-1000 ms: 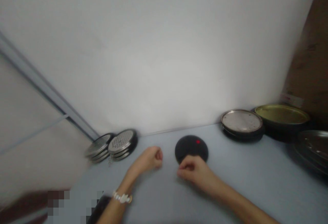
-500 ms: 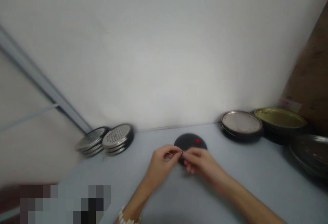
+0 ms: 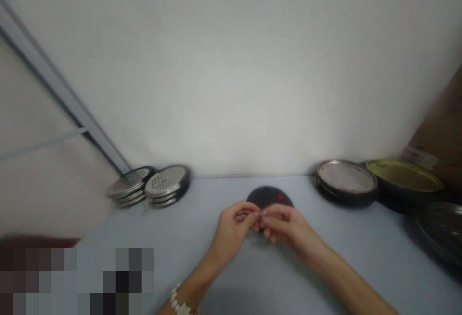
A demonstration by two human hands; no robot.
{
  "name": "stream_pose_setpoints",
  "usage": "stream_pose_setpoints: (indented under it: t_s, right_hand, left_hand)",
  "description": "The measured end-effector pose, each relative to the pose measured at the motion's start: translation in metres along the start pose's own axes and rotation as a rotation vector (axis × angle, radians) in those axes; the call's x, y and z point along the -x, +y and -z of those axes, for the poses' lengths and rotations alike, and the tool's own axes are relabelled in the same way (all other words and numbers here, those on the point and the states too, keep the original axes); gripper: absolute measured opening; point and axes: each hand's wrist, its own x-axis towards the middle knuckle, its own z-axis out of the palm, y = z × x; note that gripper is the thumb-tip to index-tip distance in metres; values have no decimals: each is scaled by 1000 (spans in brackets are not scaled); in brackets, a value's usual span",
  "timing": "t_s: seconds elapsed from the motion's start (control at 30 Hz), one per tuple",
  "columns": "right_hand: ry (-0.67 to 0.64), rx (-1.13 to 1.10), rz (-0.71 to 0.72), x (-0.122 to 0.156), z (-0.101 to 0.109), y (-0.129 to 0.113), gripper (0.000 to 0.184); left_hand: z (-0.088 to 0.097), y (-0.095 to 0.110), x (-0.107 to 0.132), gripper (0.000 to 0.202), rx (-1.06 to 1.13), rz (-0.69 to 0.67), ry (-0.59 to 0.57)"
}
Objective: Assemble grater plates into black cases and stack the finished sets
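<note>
My left hand and my right hand meet in front of me, fingertips pinched together on a tiny silvery metal piece. Its exact shape is too small to tell. Just behind my fingers lies a round black disc with a red dot, its near part hidden by my hands. A beaded white bracelet circles my left wrist.
On the pale table stand two stacks of perforated metal lids at the back left, with a metal-rimmed pan, a gold-lined pan and a dark pan at right. A white wall rises behind.
A second ago my hands were apart, loosely curled near the disc; now they are together, pinching the small metal piece. The view has also shifted slightly.
</note>
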Motion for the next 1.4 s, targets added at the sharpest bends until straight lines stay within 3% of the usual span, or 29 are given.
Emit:
stream_pose_setpoints:
  t_s: [0.33, 0.53, 0.77, 1.07, 1.27, 1.4]
  right_hand:
    - [29, 41, -16, -1, 2, 2, 43]
    - [98, 53, 15, -3, 6, 6, 45]
    - [103, 316, 145, -3, 0, 8, 49]
    - [206, 469, 221, 4, -8, -2, 55]
    - [76, 410, 141, 0, -2, -2, 53]
    - [98, 386, 115, -2, 1, 0, 51]
  left_hand:
    - [2, -8, -4, 20, 45, -35, 40]
    - [1, -5, 0, 15, -97, -113, 87]
    - [-2, -1, 4, 11, -305, -263, 133]
    - [-5, -2, 4, 14, -79, -139, 32]
    - [-2, 0, 4, 12, -307, -308, -3]
    - [0, 1, 6, 11, -452, -430, 4]
